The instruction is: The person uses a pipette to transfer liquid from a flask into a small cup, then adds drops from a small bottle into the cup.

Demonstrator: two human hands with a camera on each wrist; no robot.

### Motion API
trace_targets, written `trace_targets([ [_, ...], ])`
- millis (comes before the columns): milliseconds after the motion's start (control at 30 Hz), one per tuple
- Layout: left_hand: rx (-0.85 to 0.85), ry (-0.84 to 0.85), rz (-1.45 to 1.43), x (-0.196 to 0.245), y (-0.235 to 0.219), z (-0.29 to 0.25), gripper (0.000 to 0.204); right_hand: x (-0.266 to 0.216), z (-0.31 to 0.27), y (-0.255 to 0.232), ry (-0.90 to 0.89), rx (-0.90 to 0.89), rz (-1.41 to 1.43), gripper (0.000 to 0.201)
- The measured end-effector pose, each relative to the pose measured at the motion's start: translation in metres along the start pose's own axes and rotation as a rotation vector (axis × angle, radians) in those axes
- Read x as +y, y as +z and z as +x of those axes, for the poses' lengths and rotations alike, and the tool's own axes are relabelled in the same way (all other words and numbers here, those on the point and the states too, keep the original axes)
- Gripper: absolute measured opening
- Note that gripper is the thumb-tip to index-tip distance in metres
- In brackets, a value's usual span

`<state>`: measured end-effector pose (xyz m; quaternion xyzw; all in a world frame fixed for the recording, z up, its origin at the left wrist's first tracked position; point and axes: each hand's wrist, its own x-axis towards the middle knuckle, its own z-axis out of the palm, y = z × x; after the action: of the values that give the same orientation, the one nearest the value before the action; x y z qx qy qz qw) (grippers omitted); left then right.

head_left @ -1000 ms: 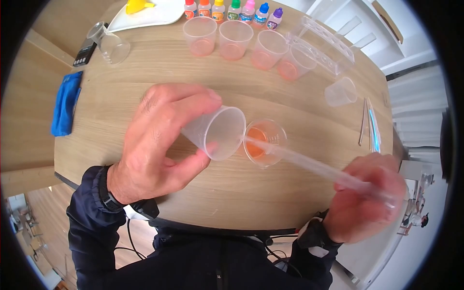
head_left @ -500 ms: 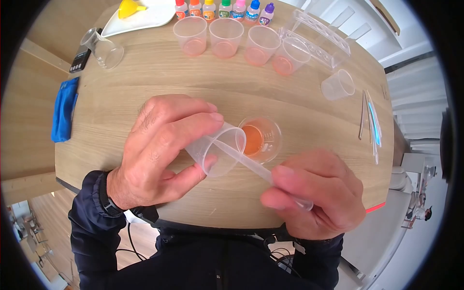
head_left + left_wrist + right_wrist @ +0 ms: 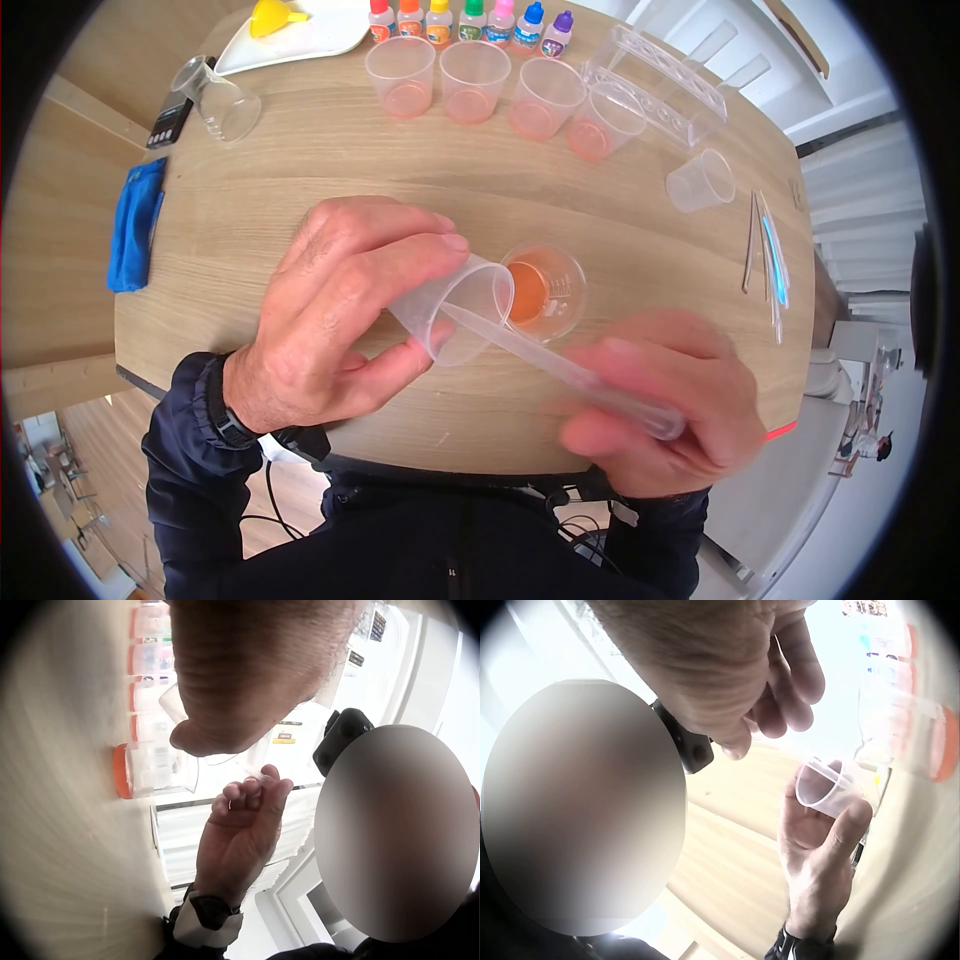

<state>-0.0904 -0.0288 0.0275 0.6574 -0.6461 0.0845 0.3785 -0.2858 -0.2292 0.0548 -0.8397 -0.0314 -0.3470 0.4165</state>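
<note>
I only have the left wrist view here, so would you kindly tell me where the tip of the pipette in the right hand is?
Observer: In the head view, the plastic pipette in the right hand reaches with its tip into the mouth of the tilted translucent cup that the left hand holds.
Operator: Thank you. Does the beaker with the orange liquid carry any markings?
Observer: Yes, the head view shows a printed scale on its wall.
Operator: And what, if I may ask, lies at the back left, outside my picture?
Observer: A yellow funnel lies on a white tray there.
</note>
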Motion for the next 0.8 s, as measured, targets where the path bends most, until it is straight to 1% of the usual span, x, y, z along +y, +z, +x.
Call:
trace_targets([
  [67,-0.002,-0.021,0.014,-0.001,-0.001,-0.001,0.062,0.007,-0.003,-0.012,-0.054,0.059,0.098,0.054],
  [133,0.0,-0.06,0.037,-0.002,-0.003,-0.002,0.064,0.014,-0.006,-0.037,-0.088,0.167,0.144,0.052],
  [233,0.028,-0.154,0.063,-0.003,-0.004,-0.004,0.068,0.005,-0.007,-0.051,0.037,0.302,-0.019,0.052],
  [300,0.06,-0.176,0.042,-0.006,-0.003,-0.005,0.07,0.005,-0.005,-0.053,0.097,0.318,-0.014,0.041],
  [400,0.081,-0.192,0.02,-0.01,0.0,-0.006,0.073,0.01,-0.005,-0.045,0.072,0.264,-0.091,0.032],
  [433,0.081,-0.194,0.017,-0.009,0.0,-0.006,0.073,0.004,-0.004,-0.042,0.122,0.273,-0.061,0.03],
  [533,0.147,-0.232,0.006,-0.003,0.002,-0.002,0.071,0.008,-0.001,-0.041,0.067,0.194,-0.057,0.03],
  [600,0.096,-0.287,0.01,0.0,-0.001,-0.004,0.078,0.008,0.002,-0.041,0.069,0.195,-0.014,0.031],
  [633,0.071,-0.304,0.015,0.0,-0.003,-0.003,0.082,0.008,0.003,-0.042,0.064,0.202,0.004,0.031],
  [733,0.057,-0.324,-0.044,0.0,-0.006,0.001,0.082,0.003,0.002,-0.05,0.106,0.277,0.062,0.031],
  [800,0.16,-0.424,-0.248,0.004,-0.006,0.009,0.077,0.006,0.001,-0.056,0.117,0.325,0.082,0.029],
])
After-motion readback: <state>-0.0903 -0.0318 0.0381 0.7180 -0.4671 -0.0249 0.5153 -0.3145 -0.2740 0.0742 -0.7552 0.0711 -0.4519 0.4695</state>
